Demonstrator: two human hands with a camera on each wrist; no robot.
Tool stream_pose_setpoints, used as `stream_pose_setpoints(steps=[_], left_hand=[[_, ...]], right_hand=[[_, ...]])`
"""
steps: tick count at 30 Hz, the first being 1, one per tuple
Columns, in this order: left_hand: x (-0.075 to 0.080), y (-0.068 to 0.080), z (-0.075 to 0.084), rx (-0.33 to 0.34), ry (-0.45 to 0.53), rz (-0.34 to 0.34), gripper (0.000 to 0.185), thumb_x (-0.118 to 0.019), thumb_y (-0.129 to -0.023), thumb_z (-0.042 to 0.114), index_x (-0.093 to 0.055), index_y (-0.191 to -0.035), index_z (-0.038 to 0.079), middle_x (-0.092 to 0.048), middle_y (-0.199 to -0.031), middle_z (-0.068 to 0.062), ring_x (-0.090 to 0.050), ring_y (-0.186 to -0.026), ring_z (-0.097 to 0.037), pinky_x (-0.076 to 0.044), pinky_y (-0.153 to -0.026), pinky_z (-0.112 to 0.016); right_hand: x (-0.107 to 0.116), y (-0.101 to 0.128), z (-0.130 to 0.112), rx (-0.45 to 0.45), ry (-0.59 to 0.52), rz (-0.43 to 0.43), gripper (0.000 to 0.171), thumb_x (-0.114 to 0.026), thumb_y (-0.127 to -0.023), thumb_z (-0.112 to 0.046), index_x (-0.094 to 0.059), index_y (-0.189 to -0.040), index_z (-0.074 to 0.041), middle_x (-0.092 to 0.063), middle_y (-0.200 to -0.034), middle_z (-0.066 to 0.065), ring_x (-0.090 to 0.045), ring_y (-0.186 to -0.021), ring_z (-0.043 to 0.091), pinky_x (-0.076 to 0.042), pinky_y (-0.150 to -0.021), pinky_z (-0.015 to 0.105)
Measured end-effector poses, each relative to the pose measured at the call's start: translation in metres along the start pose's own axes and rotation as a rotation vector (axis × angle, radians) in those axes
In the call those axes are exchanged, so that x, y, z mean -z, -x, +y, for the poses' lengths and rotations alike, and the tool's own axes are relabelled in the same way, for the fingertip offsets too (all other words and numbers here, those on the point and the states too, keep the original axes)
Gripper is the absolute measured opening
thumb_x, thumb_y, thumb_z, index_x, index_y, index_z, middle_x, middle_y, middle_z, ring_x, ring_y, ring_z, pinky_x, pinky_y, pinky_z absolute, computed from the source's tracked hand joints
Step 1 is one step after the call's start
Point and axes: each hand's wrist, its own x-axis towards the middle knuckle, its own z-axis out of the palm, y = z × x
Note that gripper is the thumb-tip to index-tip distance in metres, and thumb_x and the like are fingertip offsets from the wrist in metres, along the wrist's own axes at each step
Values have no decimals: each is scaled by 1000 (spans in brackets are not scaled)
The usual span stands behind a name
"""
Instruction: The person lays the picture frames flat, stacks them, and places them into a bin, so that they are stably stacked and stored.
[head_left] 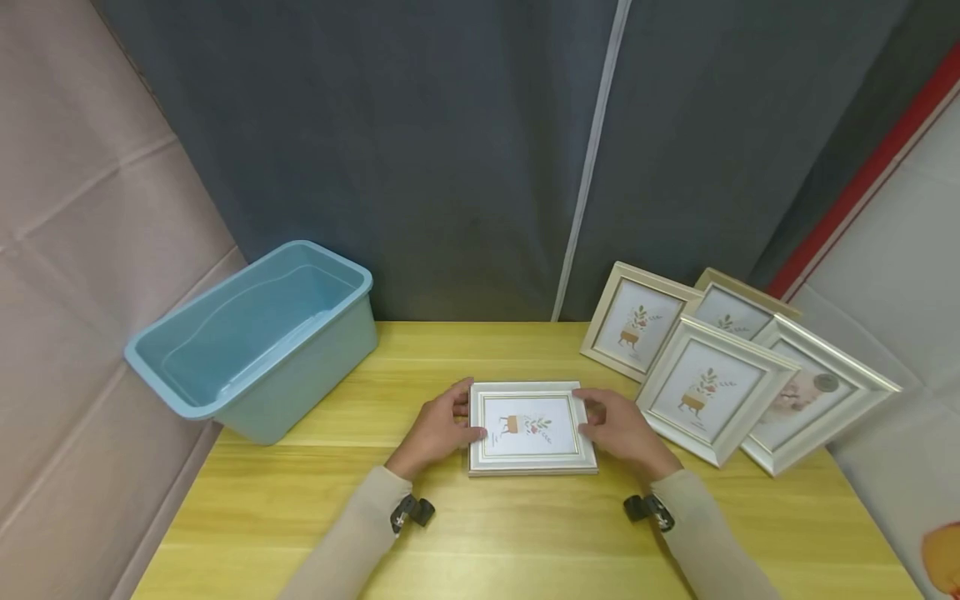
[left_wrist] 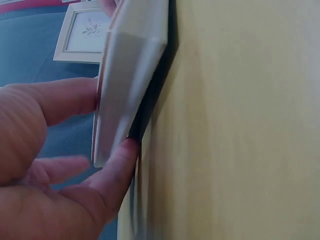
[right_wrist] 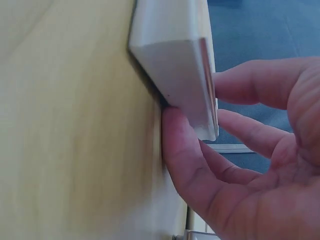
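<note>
A silvery-white picture frame [head_left: 533,428] lies face up at the middle of the table, its plant-pot picture turned sideways. My left hand [head_left: 438,426] pinches its left side, thumb on the front border. On the opposite side my right hand [head_left: 621,427] holds the frame the same way. In the left wrist view, a fingertip [left_wrist: 122,150] reaches under the frame's edge [left_wrist: 131,60], where a dark gap shows against the table. A finger [right_wrist: 177,130] of the right hand likewise sits beneath the edge in the right wrist view. Whether the frame is fully off the wood, I cannot tell.
Several picture frames stand leaning together at the right: a beige one [head_left: 637,321], a silvery one [head_left: 712,392] and others behind. A blue plastic bin [head_left: 322,367] stands at the back left of the wooden table [head_left: 525,542]. A dark curtain [head_left: 412,167] hangs behind.
</note>
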Motion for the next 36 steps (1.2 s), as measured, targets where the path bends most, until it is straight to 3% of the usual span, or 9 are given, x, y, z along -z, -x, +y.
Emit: stream_pose_setpoints(steps=[4,8,14,18,27,30,36], left_hand=[[-1,1,1,1,-65,8,97,-92,-84,20,-39,-163,8,-65,-124,-11,-63,-99,-20,-56,-79,-31],[-3,3,0,3,-128,3,97,-94,-81,25,-43,-161,6,-57,-104,-10,-56,-82,-16,-48,-68,-29],[-3,5,0,-15,-119,-6,100,-94,-80,26,-41,-164,15,-58,-121,-8,-57,-87,-17,-51,-74,-31],[-3,3,1,-21,-122,-15,96,-94,-81,28,-44,-162,16,-56,-111,-9,-57,-90,-18,-51,-74,-31],[-3,0,0,-2,-85,-16,94,-95,-80,26,-47,-160,15,-57,-112,-8,-57,-93,-20,-53,-71,-31],[-4,0,-1,0,-75,-17,94,-95,-80,26,-46,-160,15,-58,-114,-8,-57,-93,-21,-53,-70,-31],[-3,1,-2,12,-60,-11,95,-95,-80,26,-45,-160,18,-58,-131,-5,-56,-98,-21,-52,-73,-32]], right_hand=[[1,3,2,-9,-4,-7,55,-78,-91,-8,-63,-144,-6,-69,-118,16,-65,-96,23,-56,-76,33],[2,7,4,-11,6,-13,53,-78,-92,-8,-64,-142,-5,-67,-127,20,-67,-96,23,-57,-74,32],[4,10,6,-17,-4,-1,56,-77,-95,-13,-60,-148,-8,-68,-134,19,-69,-102,23,-58,-78,31],[11,12,1,0,3,14,57,-78,-95,-17,-59,-148,-9,-68,-135,18,-69,-110,28,-59,-87,38],[38,23,-7,111,-3,88,56,-75,-99,-18,-57,-151,-10,-64,-142,21,-68,-118,34,-61,-92,47],[50,30,-12,133,-7,132,55,-76,-99,-19,-57,-150,-12,-64,-142,20,-67,-119,34,-61,-94,44],[71,43,-27,220,-9,257,50,-78,-97,-14,-62,-145,-11,-68,-134,13,-68,-111,25,-60,-86,23]])
